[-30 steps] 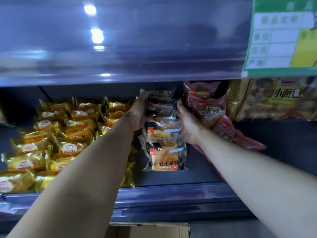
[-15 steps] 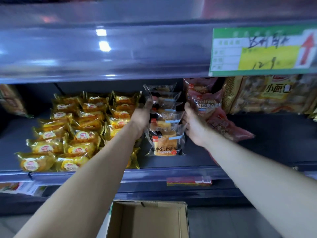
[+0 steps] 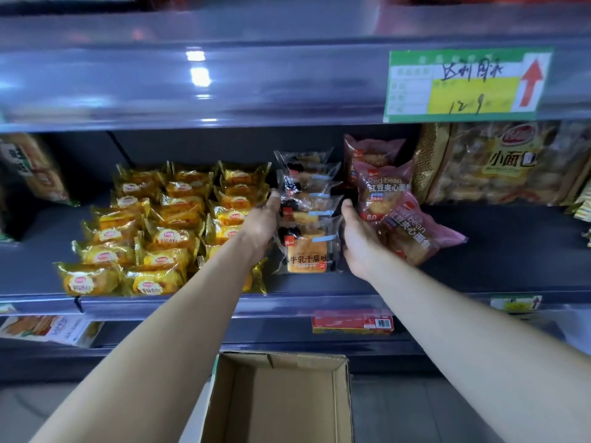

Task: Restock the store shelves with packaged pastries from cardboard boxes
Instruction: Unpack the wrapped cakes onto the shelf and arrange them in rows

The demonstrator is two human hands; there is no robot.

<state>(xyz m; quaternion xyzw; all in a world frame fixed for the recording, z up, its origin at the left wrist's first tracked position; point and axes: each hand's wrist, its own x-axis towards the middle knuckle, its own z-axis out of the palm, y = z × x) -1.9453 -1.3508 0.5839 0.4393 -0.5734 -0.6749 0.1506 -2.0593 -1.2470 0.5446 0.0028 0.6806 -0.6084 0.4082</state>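
Pastries (image 3: 306, 219): five clear packs, one row front to back, on the mid shelf (image 3: 495, 251). One open cardboard box (image 3: 278, 401) on the floor below. One big bread bag (image 3: 499, 164) at the right of the same shelf. Yellow packs (image 3: 160, 231) just left of the row, three columns, overlapping too much to count. Three red bean packs (image 3: 387, 199) just right of it, the front one tilted against the right hand (image 3: 359, 241). Left hand (image 3: 262, 222) and right hand press the row's two sides, fingers fairly straight, not wrapped round any pack. Green tag (image 3: 463, 84) on the upper rail, red tag (image 3: 351, 321) on the lower.
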